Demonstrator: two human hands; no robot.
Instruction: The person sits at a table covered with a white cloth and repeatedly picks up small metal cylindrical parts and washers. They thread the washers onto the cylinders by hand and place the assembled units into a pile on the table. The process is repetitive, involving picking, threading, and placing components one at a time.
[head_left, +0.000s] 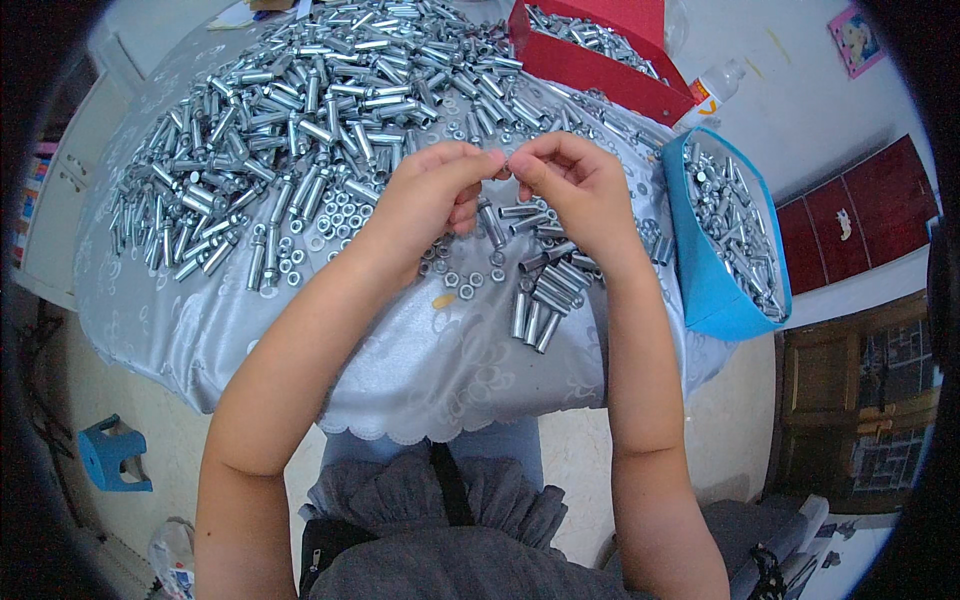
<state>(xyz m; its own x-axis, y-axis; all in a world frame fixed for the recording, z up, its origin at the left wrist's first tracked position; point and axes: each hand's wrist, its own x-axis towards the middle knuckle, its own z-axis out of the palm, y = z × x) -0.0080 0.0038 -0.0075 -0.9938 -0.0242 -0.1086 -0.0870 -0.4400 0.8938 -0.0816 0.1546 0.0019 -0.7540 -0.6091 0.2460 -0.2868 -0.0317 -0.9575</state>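
My left hand (432,193) and my right hand (583,195) are raised over the middle of the table, their fingertips almost meeting. Each hand pinches thumb against finger; whatever small piece sits between the tips is too hidden to name. Under and between the hands lie loose hex nuts (466,291). Short shiny metal sleeves (557,288) form a small heap below my right hand. Beyond my left hand spreads a large pile of silver sleeve anchor bolts (300,105). More nuts (345,214) lie along that pile's near side.
A silvery patterned cloth (420,370) covers the table. At the back right stands a red box (600,65) of metal parts beside a white bottle (715,90). A blue fabric bin (725,290) holding bolts is at the right edge. A blue stool (112,455) stands on the floor at left.
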